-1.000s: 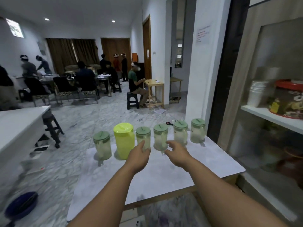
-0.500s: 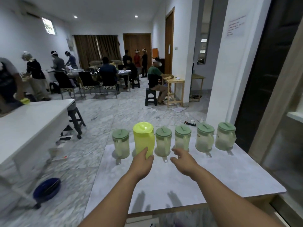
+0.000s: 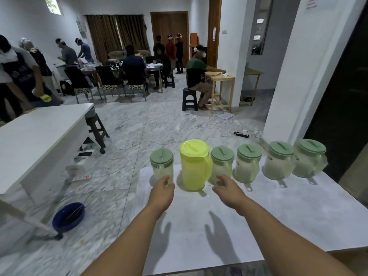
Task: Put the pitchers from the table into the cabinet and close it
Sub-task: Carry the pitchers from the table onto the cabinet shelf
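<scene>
Several pitchers stand in a row along the far edge of the white table. The tall yellow pitcher is second from the left. The others are clear with green lids, among them the leftmost, one just right of the yellow pitcher and the rightmost. My left hand hovers, fingers apart, just in front of the leftmost pitcher. My right hand is open just in front of the pitcher right of the yellow one. Neither hand holds anything. The cabinet is out of view.
A dark doorway and white pillar rise at right. A long white table stands at left, with a blue basin on the floor. Cables and a power strip lie beyond the table. Several people are farther back.
The view has swung left, so the cabinet has left the frame. Both hands have moved left along the row, from around the middle pitchers to either side of the yellow one.
</scene>
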